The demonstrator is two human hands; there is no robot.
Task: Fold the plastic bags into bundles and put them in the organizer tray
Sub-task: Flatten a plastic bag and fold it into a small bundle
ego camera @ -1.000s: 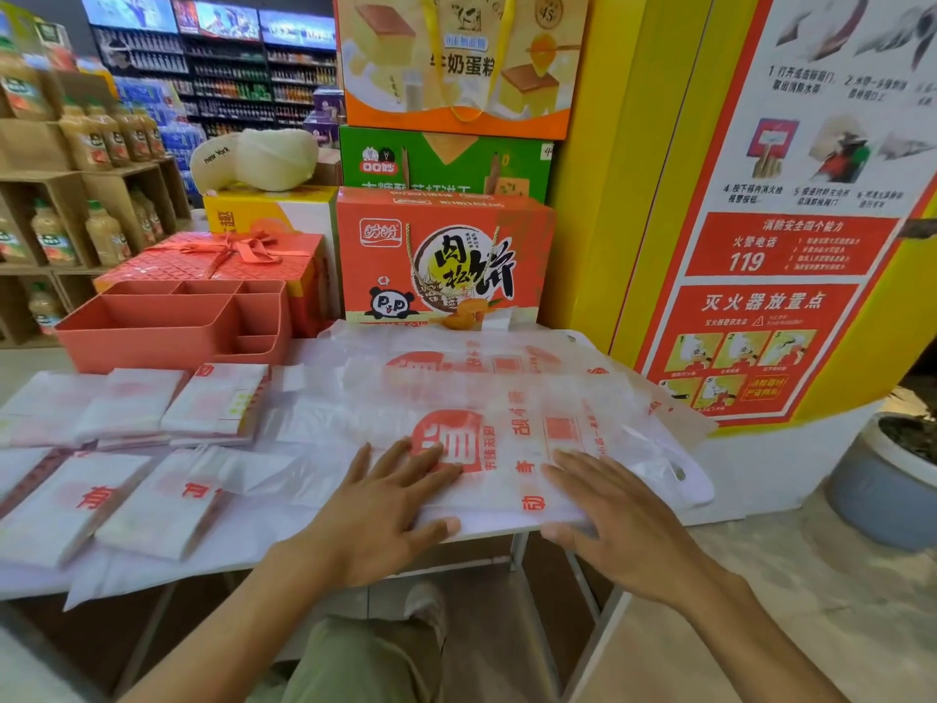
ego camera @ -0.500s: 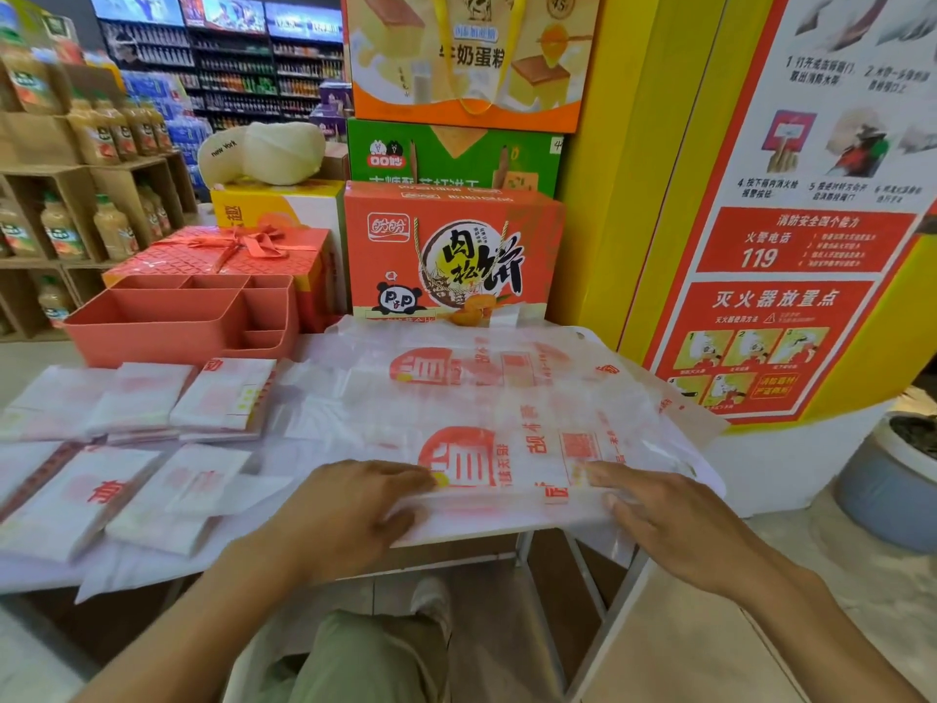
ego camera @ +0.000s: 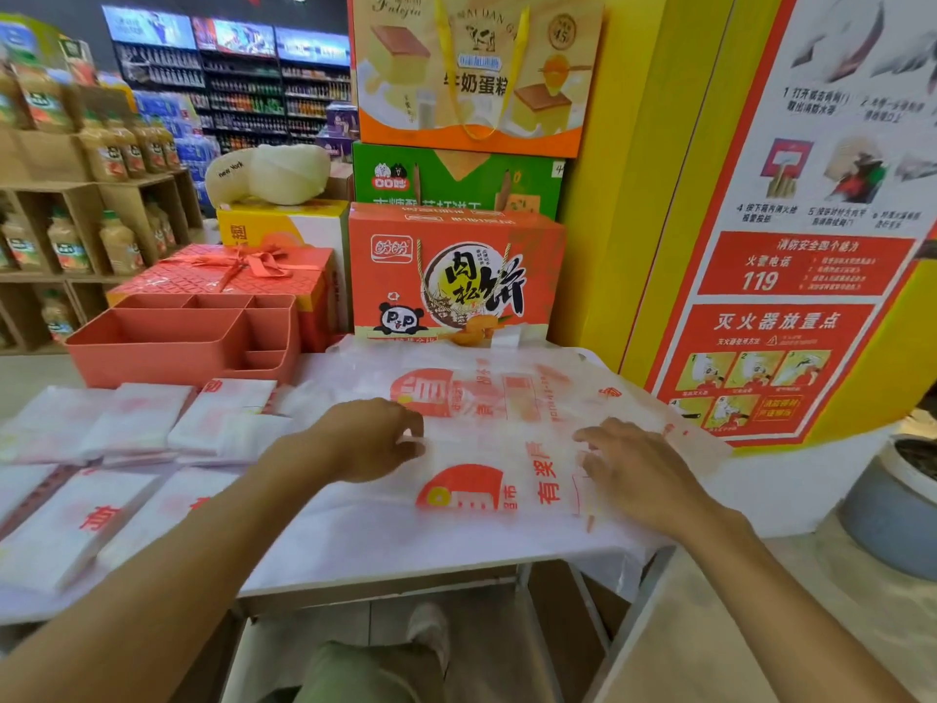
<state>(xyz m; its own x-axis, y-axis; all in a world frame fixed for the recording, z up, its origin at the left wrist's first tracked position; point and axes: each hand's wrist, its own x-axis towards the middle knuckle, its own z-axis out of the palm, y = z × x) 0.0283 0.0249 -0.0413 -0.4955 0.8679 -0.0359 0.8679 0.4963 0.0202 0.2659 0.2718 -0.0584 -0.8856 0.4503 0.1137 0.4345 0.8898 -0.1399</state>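
The plastic bag (ego camera: 471, 494) was pinched at its fold by the left hand (ego camera: 372, 441); the right hand (ego camera: 639, 474) was laid on it, grip not discernible.

Top plastic bag (ego camera: 481, 499), translucent white w/ red logo & lettering, lies at the front-right of the desk (ego camera: 405, 570), its near part folded over onto itself, on top of more loose bags (ego camera: 507, 393) spread flat behind it. Folded bundles (ego camera: 137, 418), flat white rectangles w/ faint red print, lie in 2 rows to the left. The organizer tray (ego camera: 152, 357), coral-red w/ several compartments, stands upright just behind the back row.
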